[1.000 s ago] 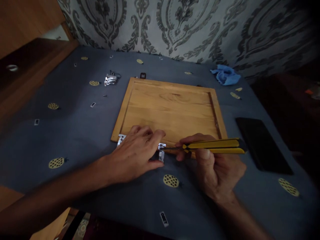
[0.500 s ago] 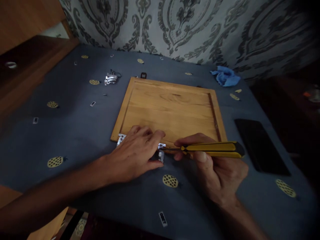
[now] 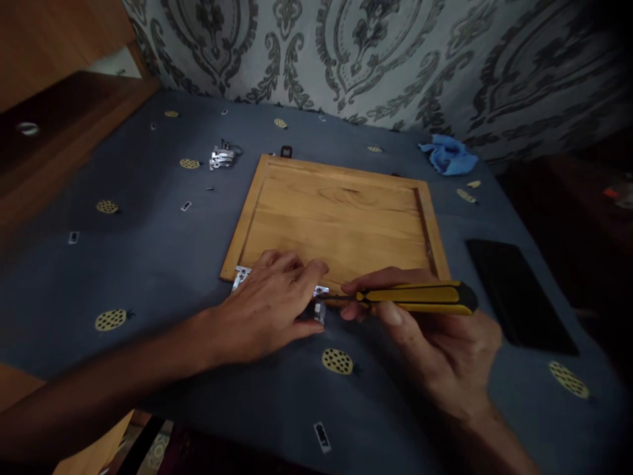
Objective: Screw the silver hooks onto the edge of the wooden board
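A wooden panel [image 3: 341, 214] lies flat on a blue cloth [image 3: 148, 264]. A metal hinge [image 3: 319, 300] sits at its near edge, mostly covered by my left hand [image 3: 271, 307], which presses down on it with fingers together. My right hand [image 3: 435, 336] grips a yellow and black screwdriver [image 3: 415, 297] held nearly level. Its tip points left and meets the hinge's right end beside my left fingertips.
A second metal hinge [image 3: 221, 157] lies at the far left of the cloth, with small screws near it. A crumpled blue rag [image 3: 448, 155] sits at the back right. A black phone [image 3: 519, 293] lies right of the panel. Patterned wallpaper rises behind.
The screwdriver has shifted slightly left toward the hinge and my right hand has turned a little. My left hand stays on the hinge.
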### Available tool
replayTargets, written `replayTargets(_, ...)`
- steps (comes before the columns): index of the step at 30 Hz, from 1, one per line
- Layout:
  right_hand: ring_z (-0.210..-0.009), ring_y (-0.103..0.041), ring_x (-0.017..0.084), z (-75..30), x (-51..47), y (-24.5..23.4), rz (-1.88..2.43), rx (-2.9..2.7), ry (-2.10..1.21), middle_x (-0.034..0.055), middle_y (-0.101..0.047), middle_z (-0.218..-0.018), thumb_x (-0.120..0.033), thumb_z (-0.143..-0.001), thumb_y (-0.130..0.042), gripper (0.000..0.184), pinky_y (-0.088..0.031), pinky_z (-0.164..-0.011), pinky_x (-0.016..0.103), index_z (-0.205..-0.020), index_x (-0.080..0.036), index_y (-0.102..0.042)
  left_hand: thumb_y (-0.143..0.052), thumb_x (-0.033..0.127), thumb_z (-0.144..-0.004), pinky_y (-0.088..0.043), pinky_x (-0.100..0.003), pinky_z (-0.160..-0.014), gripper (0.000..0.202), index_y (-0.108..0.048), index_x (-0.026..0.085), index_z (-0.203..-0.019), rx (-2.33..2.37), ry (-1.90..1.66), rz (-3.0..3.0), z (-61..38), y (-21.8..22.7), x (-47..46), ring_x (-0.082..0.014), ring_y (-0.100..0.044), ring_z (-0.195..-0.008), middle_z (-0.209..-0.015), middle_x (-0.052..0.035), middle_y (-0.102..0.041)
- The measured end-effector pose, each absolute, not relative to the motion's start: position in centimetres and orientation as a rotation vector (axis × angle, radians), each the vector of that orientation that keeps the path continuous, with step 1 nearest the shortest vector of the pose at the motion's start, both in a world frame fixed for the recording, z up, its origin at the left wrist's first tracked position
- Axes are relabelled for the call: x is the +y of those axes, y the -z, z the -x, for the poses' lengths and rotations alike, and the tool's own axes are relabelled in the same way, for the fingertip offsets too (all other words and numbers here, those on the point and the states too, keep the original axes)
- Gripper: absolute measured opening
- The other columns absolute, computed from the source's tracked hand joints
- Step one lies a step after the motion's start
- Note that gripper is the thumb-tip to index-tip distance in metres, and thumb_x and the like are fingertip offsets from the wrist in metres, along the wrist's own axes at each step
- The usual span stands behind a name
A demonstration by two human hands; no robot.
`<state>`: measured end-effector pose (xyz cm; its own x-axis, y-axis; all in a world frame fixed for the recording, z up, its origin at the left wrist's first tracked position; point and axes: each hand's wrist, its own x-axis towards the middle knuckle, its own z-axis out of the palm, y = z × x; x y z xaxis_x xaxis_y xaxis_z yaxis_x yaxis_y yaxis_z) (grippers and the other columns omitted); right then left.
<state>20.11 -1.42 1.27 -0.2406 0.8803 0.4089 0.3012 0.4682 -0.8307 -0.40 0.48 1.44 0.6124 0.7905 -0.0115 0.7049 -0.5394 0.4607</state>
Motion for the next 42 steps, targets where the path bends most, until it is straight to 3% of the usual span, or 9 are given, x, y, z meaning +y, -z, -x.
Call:
replayTargets(6,-0.072,-0.072,0.015,-20.2,-1.2,-1.9,1.044,-1.816,-0.792,0.0005,-0.073,-0.092,-0.024,-0.093,-0.063,0.009,-0.060,-0.066,0.030,-0.090,-0.026,-0.071,-0.076,0.040,-0.083,-0.045,-0.043,-0.094,0.047,-0.050,0.018,-0.115,1.178,-0.285,-2.436,0.4,-1.5,0.5,-0.0290,-0.057,-0.108,-0.111,-0.0087,-0.063)
replayTargets(12,-0.068,-0.070,0.018,-19.7,-1.4,-1.3,1.013,-1.782,-0.745,-0.0002,-0.073,-0.086,-0.028,-0.088,-0.070,0.001,-0.060,-0.067,0.036,-0.088,-0.029,-0.071,-0.074,0.040,-0.085,-0.044,-0.044,-0.094,0.045,-0.050,0.019,-0.116,1.181,-0.278,-2.414,0.4,-1.5,0.5,-0.0298,-0.056,-0.110,-0.111,-0.0084,-0.063)
replayTargets(20,-0.070,-0.070,0.018,-19.4,-1.2,-1.4,1.082,-1.769,-0.728,0.0009,-0.070,-0.083,-0.033,-0.089,-0.069,0.009,-0.060,-0.064,0.034,-0.081,-0.028,-0.071,-0.075,0.039,-0.084,-0.044,-0.043,-0.093,0.046,-0.050,0.017,-0.117,1.182,-0.272,-2.413,0.3,-1.6,0.4,-0.0299,-0.056,-0.109,-0.110,-0.0092,-0.063)
replayTargets(26,-0.070,-0.072,0.016,-20.0,-1.0,-1.7,1.048,-1.787,-0.863,0.0009,-0.073,-0.088,-0.029,-0.091,-0.066,0.007,-0.063,-0.067,0.031,-0.094,-0.030,-0.072,-0.074,0.039,-0.085,-0.043,-0.041,-0.093,0.041,-0.050,0.018,-0.112,1.152,-0.332,-2.441,0.5,-1.2,0.4,-0.0286,-0.056,-0.108,-0.109,-0.0075,-0.063)
replayTargets(29,-0.069,-0.071,0.017,-20.0,-1.1,-1.6,1.025,-1.820,-0.846,-0.0002,-0.072,-0.082,-0.028,-0.090,-0.068,0.006,-0.062,-0.073,0.035,-0.093,-0.030,-0.073,-0.072,0.039,-0.086,-0.042,-0.042,-0.093,0.041,-0.050,0.019,-0.113,1.156,-0.321,-2.431,0.4,-1.2,0.4,-0.0291,-0.056,-0.109,-0.111,-0.0076,-0.064)
replayTargets(34,-0.061,-0.068,0.013,-19.6,-1.0,-1.4,0.956,-1.846,-0.792,-0.0010,-0.073,-0.092,-0.024,-0.090,-0.068,0.006,-0.060,-0.070,0.033,-0.085,-0.028,-0.071,-0.072,0.039,-0.086,-0.042,-0.042,-0.094,0.041,-0.050,0.019,-0.114,1.156,-0.306,-2.440,0.3,-1.3,0.4,-0.0289,-0.056,-0.110,-0.114,-0.0086,-0.064)
replayTargets(42,-0.066,-0.069,0.013,-19.1,-1.3,-1.3,0.976,-1.830,-0.646,-0.0024,-0.075,-0.086,-0.025,-0.088,-0.071,0.001,-0.059,-0.065,0.028,-0.087,-0.026,-0.070,-0.075,0.038,-0.085,-0.042,-0.040,-0.091,0.045,-0.049,0.017,-0.115,1.161,-0.304,-2.465,0.3,-1.3,0.4,-0.0277,-0.057,-0.107,-0.110,-0.0080,-0.065)
